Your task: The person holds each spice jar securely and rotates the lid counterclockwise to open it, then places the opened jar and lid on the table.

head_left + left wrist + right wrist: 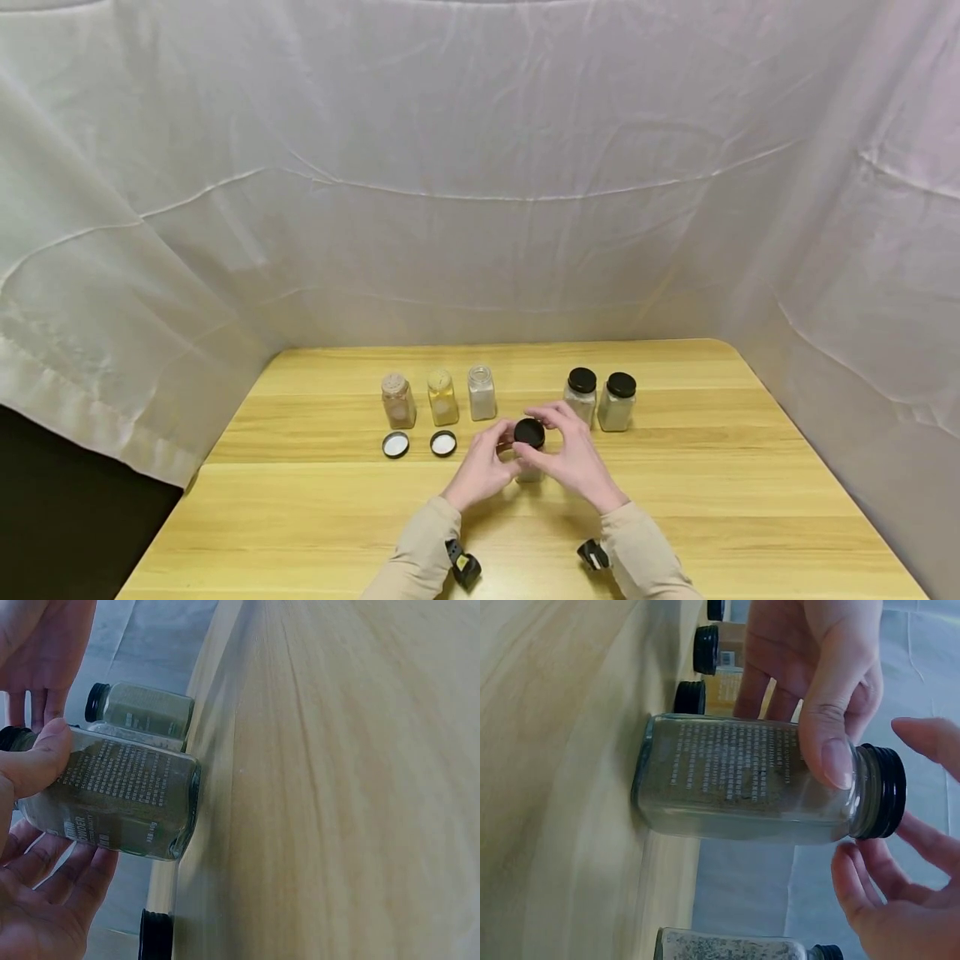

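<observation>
A square glass jar of greyish-brown powder (720, 787), printed with white text, stands upright on the table. My left hand (483, 471) grips it near the neck, its thumb (49, 754) lying across the printed side. On the jar sits a black ribbed lid (529, 432). Around this lid curve the fingers of my right hand (573, 458); in the right wrist view, fingers are at the lid's lower side and the thumb (930, 742) looks slightly apart from it. A loose black lid (690, 697) lies beside the jar, mostly hidden behind my left hand in the head view.
Lidless jars stand behind to the left: pinkish-brown (398, 404), yellow (442, 400) and pale (482, 396). Two upturned lids, one left (395, 444) and one right (443, 443), lie before them. Two black-lidded jars, one nearer (580, 400) and one farther right (617, 404), stand behind my right hand.
</observation>
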### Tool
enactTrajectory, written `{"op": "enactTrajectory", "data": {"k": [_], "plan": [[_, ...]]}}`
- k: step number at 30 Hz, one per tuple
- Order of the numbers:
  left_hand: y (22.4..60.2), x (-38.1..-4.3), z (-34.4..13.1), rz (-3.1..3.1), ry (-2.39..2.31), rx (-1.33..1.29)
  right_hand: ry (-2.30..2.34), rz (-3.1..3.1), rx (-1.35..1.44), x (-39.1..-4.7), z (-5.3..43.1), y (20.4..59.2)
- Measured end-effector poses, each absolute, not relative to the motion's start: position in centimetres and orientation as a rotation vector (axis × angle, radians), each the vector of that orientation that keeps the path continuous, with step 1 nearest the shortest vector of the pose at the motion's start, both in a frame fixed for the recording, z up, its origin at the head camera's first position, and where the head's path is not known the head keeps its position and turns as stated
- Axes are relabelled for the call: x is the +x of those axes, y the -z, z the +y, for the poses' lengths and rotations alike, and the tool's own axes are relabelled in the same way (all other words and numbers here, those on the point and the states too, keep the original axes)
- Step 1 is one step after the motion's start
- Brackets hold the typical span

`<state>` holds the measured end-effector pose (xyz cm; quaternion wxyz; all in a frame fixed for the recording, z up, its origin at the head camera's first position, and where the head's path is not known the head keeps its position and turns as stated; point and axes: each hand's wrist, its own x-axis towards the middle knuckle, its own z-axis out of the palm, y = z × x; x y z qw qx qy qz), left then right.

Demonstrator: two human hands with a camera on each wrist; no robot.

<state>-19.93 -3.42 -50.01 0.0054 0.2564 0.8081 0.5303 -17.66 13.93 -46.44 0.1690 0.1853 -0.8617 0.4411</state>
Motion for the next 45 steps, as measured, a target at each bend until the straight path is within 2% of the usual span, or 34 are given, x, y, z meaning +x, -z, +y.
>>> {"op": "enactTrajectory", "data": {"k": [10, 20, 31, 45], "plan": [[49.92, -19.78, -3.45, 2.587, -1.602, 0.774, -1.207, -2.408, 0.446, -17.80, 13.72, 46.69], [49.96, -19.84, -3.46, 2.512, -1.676, 0.802, -1.305, -2.501, 0.553, -17.56, 14.17, 46.11], [49.92, -19.79, -3.40, 2.547, -1.645, 0.781, -1.232, -2.512, 0.395, -17.70, 13.81, 46.40], [49.91, -19.77, -3.45, 2.585, -1.618, 0.793, -1.269, -2.507, 0.546, -17.79, 14.35, 46.25]]}}
